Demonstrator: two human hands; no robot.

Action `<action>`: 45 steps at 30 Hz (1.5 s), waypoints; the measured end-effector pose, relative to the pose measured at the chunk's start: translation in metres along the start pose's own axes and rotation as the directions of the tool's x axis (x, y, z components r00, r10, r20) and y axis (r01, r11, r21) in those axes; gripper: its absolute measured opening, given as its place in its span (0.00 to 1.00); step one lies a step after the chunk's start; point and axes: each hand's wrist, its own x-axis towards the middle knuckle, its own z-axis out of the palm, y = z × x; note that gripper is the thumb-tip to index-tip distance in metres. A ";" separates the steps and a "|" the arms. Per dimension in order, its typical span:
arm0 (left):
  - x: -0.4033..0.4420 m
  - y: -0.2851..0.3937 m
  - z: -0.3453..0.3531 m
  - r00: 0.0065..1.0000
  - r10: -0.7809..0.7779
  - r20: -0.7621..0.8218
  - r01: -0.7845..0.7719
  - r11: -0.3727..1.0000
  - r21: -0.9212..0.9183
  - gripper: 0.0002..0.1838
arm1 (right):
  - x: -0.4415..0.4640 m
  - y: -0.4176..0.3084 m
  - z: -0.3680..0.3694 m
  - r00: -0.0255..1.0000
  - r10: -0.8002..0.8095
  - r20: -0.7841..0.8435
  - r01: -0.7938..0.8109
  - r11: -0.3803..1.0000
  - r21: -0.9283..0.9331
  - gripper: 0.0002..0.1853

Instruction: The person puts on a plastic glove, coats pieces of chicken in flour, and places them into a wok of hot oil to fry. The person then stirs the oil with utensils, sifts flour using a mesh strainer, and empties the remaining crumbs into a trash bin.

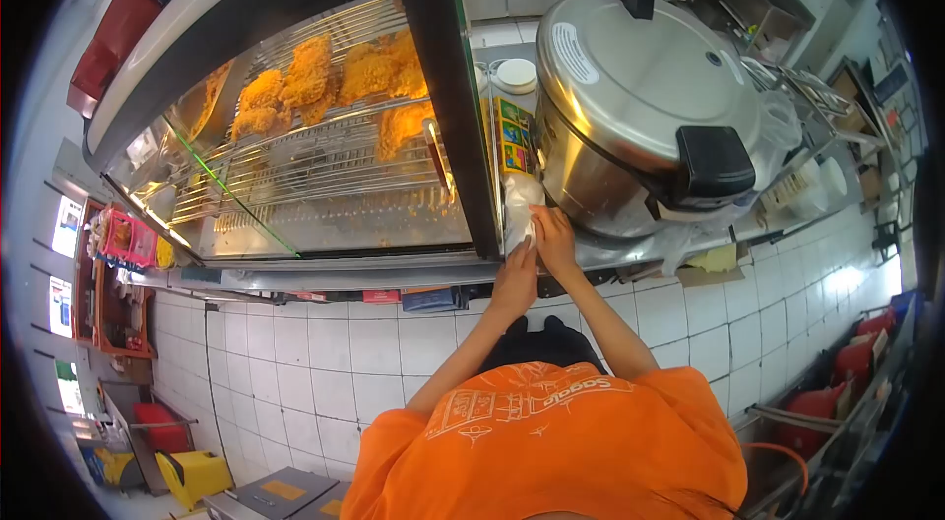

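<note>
In the narrow gap between the glass food warmer (482, 166) and the large steel rice cooker (645, 87), a crumpled white plastic bag (522, 195) lies on the counter. My left hand (516, 276) pinches its near end, fingers closed. Right beside it, my right hand (554, 237) is closed on the bag's near right edge. What is inside the bag cannot be made out. Just behind the bag are colourful green and yellow packets (514, 134).
Several pieces of fried chicken (307, 77) lie on wire racks inside the warmer. A white round lid (515, 74) sits behind the packets. Clear plastic bags (778, 122) are right of the cooker. A yellow step stool (193, 476) stands on the tiled floor (315, 353).
</note>
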 end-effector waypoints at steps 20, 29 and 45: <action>-0.008 0.100 -0.033 0.878 -0.371 -0.302 -0.150 0.386 -0.910 0.26 | 0.080 -0.129 -0.149 0.903 0.011 0.430 -0.390 0.445 0.806 0.09; -0.165 0.151 -0.068 0.339 -0.705 -0.623 -0.261 0.566 -0.782 0.05 | 0.035 -0.214 -0.100 0.576 -0.504 0.643 -0.429 0.483 0.764 0.15; -0.490 0.256 -0.023 -0.591 -0.669 -0.450 -0.209 0.666 -0.716 0.19 | -0.188 -0.442 -0.062 -0.569 -0.766 0.300 -0.730 0.638 0.245 0.29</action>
